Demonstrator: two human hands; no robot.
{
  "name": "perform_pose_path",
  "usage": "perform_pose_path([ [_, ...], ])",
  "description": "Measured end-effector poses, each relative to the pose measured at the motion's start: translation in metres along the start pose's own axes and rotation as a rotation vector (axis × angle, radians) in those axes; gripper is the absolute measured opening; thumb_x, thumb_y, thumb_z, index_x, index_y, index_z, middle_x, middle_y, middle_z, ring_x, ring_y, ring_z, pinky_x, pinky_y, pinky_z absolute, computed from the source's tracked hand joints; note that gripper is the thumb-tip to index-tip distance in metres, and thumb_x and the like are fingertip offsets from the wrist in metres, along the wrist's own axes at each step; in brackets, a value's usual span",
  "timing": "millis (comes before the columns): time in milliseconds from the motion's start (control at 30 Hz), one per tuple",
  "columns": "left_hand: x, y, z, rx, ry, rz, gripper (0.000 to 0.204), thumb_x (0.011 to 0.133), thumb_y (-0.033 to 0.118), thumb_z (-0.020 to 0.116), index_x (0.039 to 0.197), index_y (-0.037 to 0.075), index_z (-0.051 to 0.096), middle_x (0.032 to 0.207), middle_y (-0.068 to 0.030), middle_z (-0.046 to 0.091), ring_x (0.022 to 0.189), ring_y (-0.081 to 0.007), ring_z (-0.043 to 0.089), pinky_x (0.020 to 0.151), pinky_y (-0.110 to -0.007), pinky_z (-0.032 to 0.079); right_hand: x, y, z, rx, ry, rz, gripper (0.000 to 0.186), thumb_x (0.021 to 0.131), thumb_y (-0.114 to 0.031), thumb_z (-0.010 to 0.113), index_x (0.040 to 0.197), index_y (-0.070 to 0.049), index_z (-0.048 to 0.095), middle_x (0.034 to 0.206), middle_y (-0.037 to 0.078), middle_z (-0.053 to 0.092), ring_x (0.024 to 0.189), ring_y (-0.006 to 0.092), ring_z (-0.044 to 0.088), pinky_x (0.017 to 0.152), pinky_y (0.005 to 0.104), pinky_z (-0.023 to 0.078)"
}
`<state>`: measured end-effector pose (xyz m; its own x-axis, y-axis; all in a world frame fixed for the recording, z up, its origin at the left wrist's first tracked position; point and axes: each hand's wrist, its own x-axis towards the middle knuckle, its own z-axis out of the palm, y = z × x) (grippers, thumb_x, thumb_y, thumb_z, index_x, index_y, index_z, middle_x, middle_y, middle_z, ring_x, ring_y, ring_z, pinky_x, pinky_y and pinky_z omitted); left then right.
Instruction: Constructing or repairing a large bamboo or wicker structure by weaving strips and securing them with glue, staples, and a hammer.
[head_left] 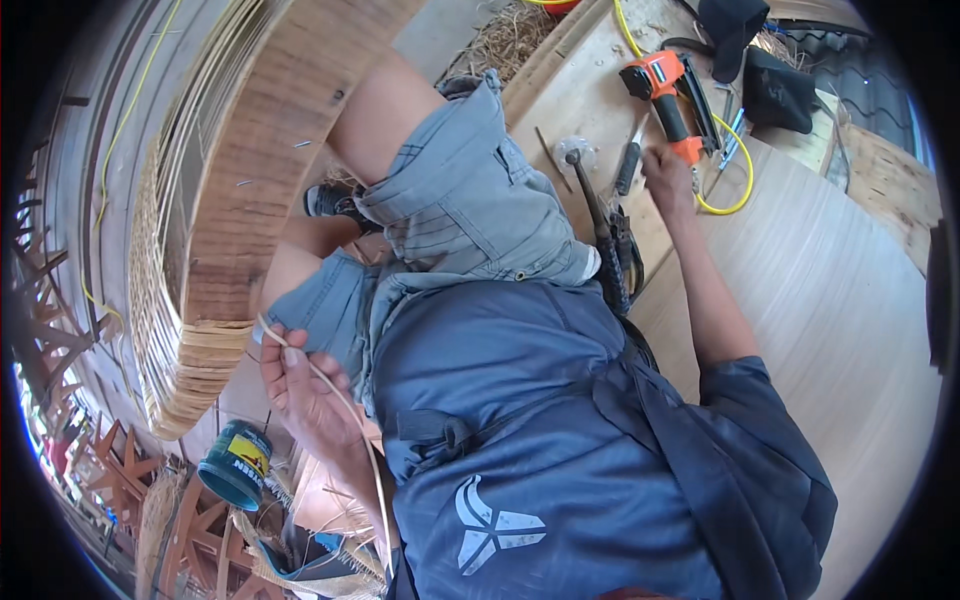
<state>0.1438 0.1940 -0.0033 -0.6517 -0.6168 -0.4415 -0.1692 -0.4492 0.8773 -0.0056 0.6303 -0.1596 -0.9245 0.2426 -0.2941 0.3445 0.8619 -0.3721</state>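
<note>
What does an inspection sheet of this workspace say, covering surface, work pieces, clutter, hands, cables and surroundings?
Surface: pale wood-grain panel at right.
Work pieces: curved brown wooden frame, wrapped at its lower end with tan strands; thin cream flexible strand.
Clutter: orange-and-black nail gun; dark-green cylindrical container.
Hands: left hand pinches the cream strand; right hand is beside the nail gun, its grip unclear.
Cables: yellow hose curving near the nail gun.
Surroundings: brown wooden star-shaped pieces, lower left; loose tan fibre heap, top.
</note>
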Motion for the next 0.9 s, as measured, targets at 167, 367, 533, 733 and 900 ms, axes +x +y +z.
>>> perform_pose_path([
  [167, 0.004, 0.009, 0.005, 0.045, -0.087, 0.007, 0.027, 0.091, 0.009, 0.052, 0.115, 0.000, 0.047, 0.092, -0.0094, 0.061, 0.050, -0.0087, 0.051, 0.039, -0.020, 0.040, -0.060, 0.032, 0.021, -0.062, -0.095, 0.059, 0.025, 0.082, -0.024, 0.058, 0.089, 0.000, 0.061, 0.076, 0.017, 0.064, 0.075, 0.0275, 0.063, 0.069, 0.0356, 0.048],
  [367, -0.012, 0.023, 0.000, 0.317, 0.119, -0.015, 0.021, 0.088, 0.010, 0.053, 0.106, -0.002, 0.054, 0.075, -0.0082, 0.060, 0.046, -0.0074, 0.048, 0.040, -0.017, 0.038, -0.113, 0.030, 0.048, 0.076, -0.082, 0.057, 0.025, 0.078, -0.019, 0.060, 0.095, -0.001, 0.057, 0.089, 0.020, 0.060, 0.084, 0.0334, 0.059, 0.074, 0.0404, 0.047],
  [533, -0.002, 0.035, 0.019, 0.298, 0.012, -0.071, 0.019, 0.090, 0.012, 0.053, 0.102, -0.002, 0.056, 0.073, -0.0072, 0.060, 0.047, -0.0059, 0.046, 0.043, -0.018, 0.037, -0.119, 0.071, 0.040, 0.302, -0.088, 0.018, 0.019, 0.083, -0.017, 0.061, 0.091, -0.001, 0.054, 0.072, 0.008, 0.054, 0.064, 0.0158, 0.049, 0.059, 0.0288, 0.044],
  [733, -0.017, 0.036, 0.009, 0.198, -0.031, -0.117, 0.020, 0.092, 0.015, 0.050, 0.102, -0.002, 0.053, 0.074, -0.0058, 0.059, 0.045, -0.0044, 0.043, 0.043, -0.017, 0.035, -0.057, -0.010, -0.031, 0.904, 0.004, 0.292, 0.029, 0.092, -0.025, 0.051, 0.111, -0.004, 0.052, 0.087, 0.007, 0.057, 0.073, 0.0154, 0.056, 0.061, 0.0288, 0.047],
  [900, -0.046, 0.038, -0.001, 0.246, -0.046, -0.242, 0.020, 0.093, 0.016, 0.049, 0.101, -0.002, 0.052, 0.069, -0.0040, 0.058, 0.044, -0.0043, 0.043, 0.042, -0.018, 0.035, -0.066, -0.181, -0.081, 1.204, -0.507, -0.126, 0.039, 0.089, -0.026, 0.051, 0.121, -0.004, 0.046, 0.084, 0.005, 0.056, 0.056, 0.0112, 0.048, 0.047, 0.0225, 0.042],
])
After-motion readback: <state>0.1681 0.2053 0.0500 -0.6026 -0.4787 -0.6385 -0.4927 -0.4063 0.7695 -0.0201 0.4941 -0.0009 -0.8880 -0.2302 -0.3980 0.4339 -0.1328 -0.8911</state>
